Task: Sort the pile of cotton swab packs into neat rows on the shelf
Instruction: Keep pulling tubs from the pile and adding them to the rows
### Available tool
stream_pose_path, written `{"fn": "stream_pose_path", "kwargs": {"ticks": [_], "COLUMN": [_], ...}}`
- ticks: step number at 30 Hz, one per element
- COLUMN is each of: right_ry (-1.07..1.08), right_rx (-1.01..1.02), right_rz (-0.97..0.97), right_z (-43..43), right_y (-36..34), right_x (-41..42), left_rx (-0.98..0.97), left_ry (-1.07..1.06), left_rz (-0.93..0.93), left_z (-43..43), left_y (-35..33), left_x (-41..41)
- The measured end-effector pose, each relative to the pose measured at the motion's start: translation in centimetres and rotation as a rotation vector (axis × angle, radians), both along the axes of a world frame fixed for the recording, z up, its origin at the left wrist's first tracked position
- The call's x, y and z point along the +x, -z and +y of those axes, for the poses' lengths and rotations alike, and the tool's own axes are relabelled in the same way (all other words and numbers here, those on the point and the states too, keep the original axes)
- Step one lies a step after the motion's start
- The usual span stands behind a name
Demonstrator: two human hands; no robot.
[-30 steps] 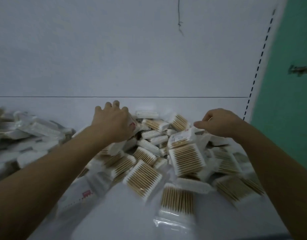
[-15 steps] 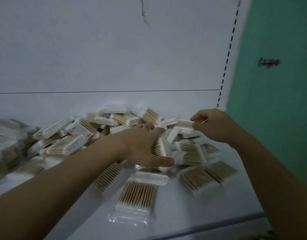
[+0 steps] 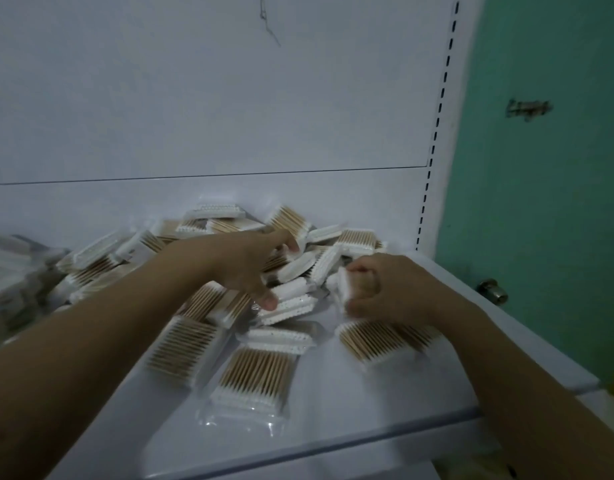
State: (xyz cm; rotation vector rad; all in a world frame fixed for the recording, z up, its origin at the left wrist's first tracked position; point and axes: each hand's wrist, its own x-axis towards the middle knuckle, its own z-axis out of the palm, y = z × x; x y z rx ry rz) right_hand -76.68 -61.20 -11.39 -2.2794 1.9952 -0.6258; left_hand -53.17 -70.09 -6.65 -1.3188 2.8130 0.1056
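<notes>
A loose pile of cotton swab packs (image 3: 257, 372) lies mid-shelf, heaped against the white back panel (image 3: 229, 116). The left hand (image 3: 246, 268) rests spread across the pile. The right hand (image 3: 395, 292) pinches one pack (image 3: 343, 287) on edge. Bare shelf (image 3: 385, 410) remains toward the front lip (image 3: 298, 457) and rightward near the slotted upright (image 3: 437, 133).

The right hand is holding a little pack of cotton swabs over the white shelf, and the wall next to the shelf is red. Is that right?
Not quite. The painted wall beside the white metal shelf is green, not red, as the head view shows. The rest holds: the right hand does hold a small clear pack of wooden-stick cotton swabs over the shelf.
</notes>
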Motion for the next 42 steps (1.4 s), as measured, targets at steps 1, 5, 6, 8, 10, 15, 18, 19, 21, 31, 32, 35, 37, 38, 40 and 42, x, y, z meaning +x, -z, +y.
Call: {"fn": "stream_pose_path", "kwargs": {"ticks": [1, 5, 6, 8, 10, 15, 18, 19, 21, 31, 32, 35, 37, 38, 40, 42], "right_ry": [0.021, 0.111, 0.119, 0.095, 0.021, -0.07, -0.099, -0.122, -0.148, -0.35, -0.372, -0.418, -0.454, -0.471, -0.486, -0.481], "right_rx": [-0.042, -0.177, -0.185, -0.203, -0.192, -0.057, -0.074, -0.091, -0.121, -0.173, -0.156, -0.163, -0.173, -0.18, -0.193, -0.21], "right_rz": [-0.061, -0.347, -0.369, -0.41, -0.5, -0.246, -0.233, -0.224, -0.197, -0.07, -0.042, 0.008, 0.042, 0.057, 0.07, 0.123], "right_z": [-0.1, -0.2, -0.2, 0.0, 0.2, 0.6, 1.0, 1.2, 1.5, 3.2, 3.3, 3.2, 2.9, 2.7, 2.4, 2.1], "right_y": [0.1, 0.1, 0.0, 0.1, 0.1, 0.4, 0.2, 0.0, -0.5, -3.0, -3.2, -3.4, -2.9, -2.5, -1.8, -1.0], "right_x": [-0.2, -1.1, -1.1, -0.8, -0.3, 0.9, 1.1, 1.2, 1.6, 12.2, 13.8, 18.8, 22.0, 23.6, 26.5, 29.3], "left_rx": [0.011, 0.009, 0.001, -0.018, -0.047, -0.162, -0.233, -0.247, -0.272, -0.457, -0.461, -0.48, -0.483, -0.488, -0.481, -0.451], "left_ry": [-0.004, 0.011, 0.012, 0.004, -0.003, -0.031, -0.024, -0.024, -0.025, -0.073, -0.094, -0.172, -0.255, -0.29, -0.341, -0.395], "left_rz": [0.01, 0.019, 0.018, 0.006, -0.019, -0.079, -0.026, 0.003, 0.039, 0.126, 0.146, 0.171, 0.168, 0.175, 0.214, 0.243], "left_z": [0.0, 0.2, 0.4, 0.8, 1.3, 2.6, 3.9, 4.3, 5.1, 8.4, 8.6, 9.6, 10.5, 11.0, 11.8, 12.4], "left_y": [0.0, -0.1, -0.1, 0.2, 0.7, 2.1, 2.3, 2.1, 1.7, 1.9, 1.9, 2.4, 3.0, 3.5, 4.5, 5.7], "left_x": [0.2, 0.7, 0.7, 0.6, 0.2, -0.8, -0.1, 0.5, 2.2, 11.8, 13.0, 17.2, 20.1, 21.6, 24.3, 26.8]}}
